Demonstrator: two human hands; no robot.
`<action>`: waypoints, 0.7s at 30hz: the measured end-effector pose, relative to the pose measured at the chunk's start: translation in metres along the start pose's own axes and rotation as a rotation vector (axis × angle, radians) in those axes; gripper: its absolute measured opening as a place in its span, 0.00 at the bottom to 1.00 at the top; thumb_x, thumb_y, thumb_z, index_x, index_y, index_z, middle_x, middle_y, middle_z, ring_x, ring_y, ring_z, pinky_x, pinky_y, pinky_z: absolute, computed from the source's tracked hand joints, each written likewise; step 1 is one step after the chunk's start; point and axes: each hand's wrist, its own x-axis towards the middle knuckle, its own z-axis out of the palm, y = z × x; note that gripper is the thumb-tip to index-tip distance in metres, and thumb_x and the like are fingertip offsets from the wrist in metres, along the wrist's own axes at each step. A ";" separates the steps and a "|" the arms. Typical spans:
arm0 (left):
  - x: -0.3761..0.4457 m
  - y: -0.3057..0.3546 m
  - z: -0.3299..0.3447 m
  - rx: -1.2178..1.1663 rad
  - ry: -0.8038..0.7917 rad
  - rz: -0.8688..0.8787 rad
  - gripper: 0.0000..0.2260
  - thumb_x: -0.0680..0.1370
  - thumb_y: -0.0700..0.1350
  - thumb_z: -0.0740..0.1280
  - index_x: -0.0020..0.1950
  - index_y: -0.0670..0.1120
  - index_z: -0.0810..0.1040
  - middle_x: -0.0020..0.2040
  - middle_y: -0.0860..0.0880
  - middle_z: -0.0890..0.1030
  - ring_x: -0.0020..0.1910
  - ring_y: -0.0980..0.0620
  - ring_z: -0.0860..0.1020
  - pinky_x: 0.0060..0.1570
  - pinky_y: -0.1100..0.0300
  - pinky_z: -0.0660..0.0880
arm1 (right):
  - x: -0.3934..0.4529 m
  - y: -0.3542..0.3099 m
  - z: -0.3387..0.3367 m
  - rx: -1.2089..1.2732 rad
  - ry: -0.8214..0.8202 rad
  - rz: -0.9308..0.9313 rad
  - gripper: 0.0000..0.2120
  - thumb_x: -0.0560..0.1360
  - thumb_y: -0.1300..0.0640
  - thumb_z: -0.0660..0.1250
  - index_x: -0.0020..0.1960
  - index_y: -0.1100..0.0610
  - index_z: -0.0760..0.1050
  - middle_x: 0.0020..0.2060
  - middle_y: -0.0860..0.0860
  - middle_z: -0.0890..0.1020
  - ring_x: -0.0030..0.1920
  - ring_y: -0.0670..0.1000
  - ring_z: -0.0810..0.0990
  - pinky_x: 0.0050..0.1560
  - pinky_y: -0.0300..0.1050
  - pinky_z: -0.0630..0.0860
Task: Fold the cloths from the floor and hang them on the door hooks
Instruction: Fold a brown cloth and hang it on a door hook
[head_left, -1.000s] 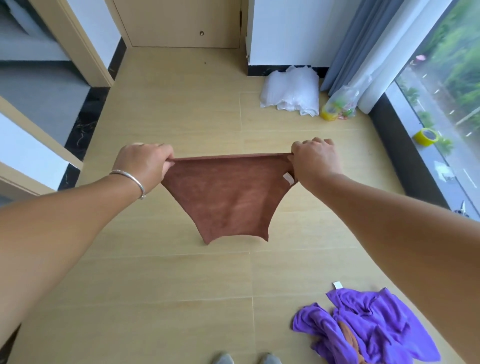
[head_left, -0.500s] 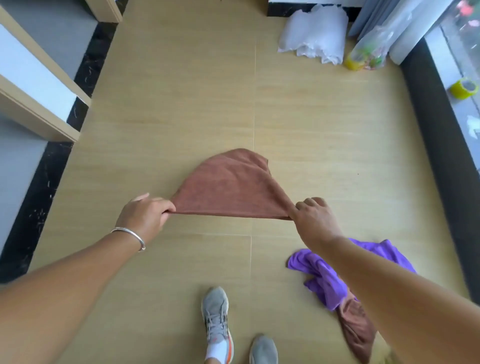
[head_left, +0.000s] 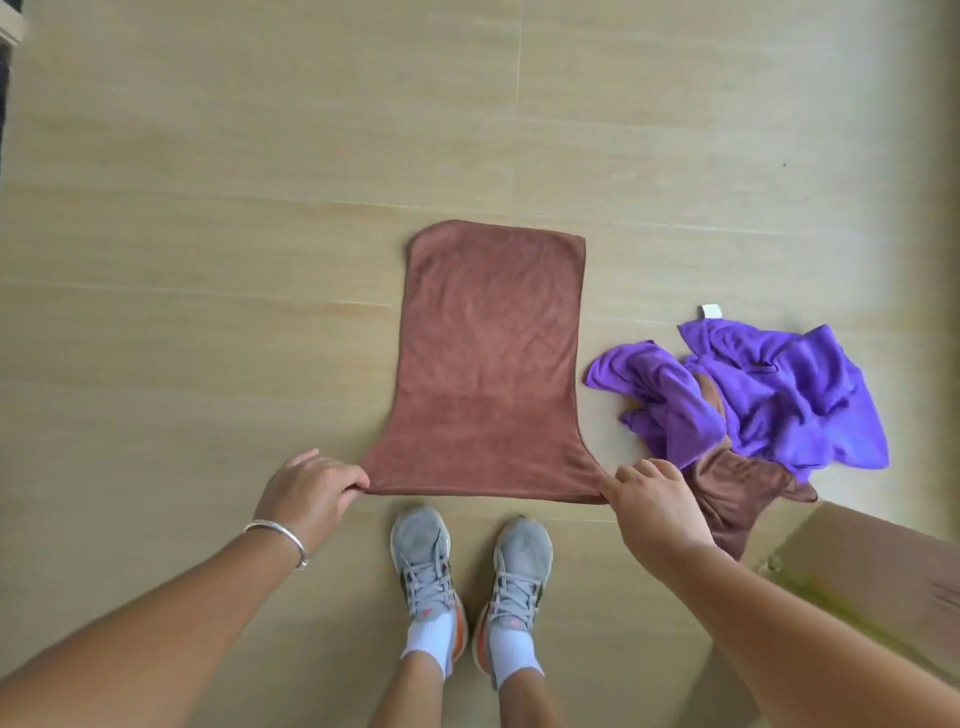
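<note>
A brown cloth (head_left: 491, 364) lies spread flat on the wooden floor in front of my feet. My left hand (head_left: 311, 493) pinches its near left corner. My right hand (head_left: 654, 501) pinches its near right corner. To the right lies a crumpled heap: a purple cloth (head_left: 769, 389) on top of another brown cloth (head_left: 737, 493), partly hidden beneath it and behind my right hand. No door or hooks are in view.
My two grey sneakers (head_left: 467, 571) stand just behind the spread cloth. A cardboard box edge (head_left: 878, 566) juts in at the lower right. Bare wooden floor (head_left: 208, 208) extends to the left and beyond the cloth.
I have bent down and laid the brown cloth from mid-air flat onto the floor, both hands still holding its near corners. The view has tilted down to my feet.
</note>
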 end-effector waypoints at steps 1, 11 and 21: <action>0.000 -0.004 0.009 0.008 -0.006 0.004 0.08 0.65 0.37 0.79 0.37 0.48 0.84 0.34 0.50 0.84 0.33 0.47 0.81 0.54 0.48 0.76 | 0.004 -0.001 0.012 0.011 -0.012 -0.001 0.11 0.71 0.62 0.62 0.49 0.50 0.77 0.41 0.48 0.80 0.48 0.55 0.78 0.53 0.49 0.69; 0.112 -0.047 0.051 -0.049 0.056 -0.036 0.04 0.75 0.47 0.71 0.48 0.50 0.84 0.46 0.50 0.84 0.47 0.44 0.80 0.42 0.55 0.72 | 0.102 0.028 0.049 0.035 0.127 0.113 0.09 0.80 0.50 0.59 0.47 0.49 0.77 0.42 0.47 0.80 0.47 0.53 0.76 0.49 0.47 0.67; 0.336 -0.078 0.021 -0.182 0.348 -0.095 0.04 0.74 0.54 0.71 0.41 0.56 0.79 0.38 0.57 0.78 0.41 0.51 0.76 0.42 0.58 0.71 | 0.290 0.112 0.025 0.270 0.475 0.250 0.12 0.80 0.50 0.59 0.52 0.55 0.79 0.47 0.55 0.83 0.51 0.60 0.75 0.52 0.51 0.65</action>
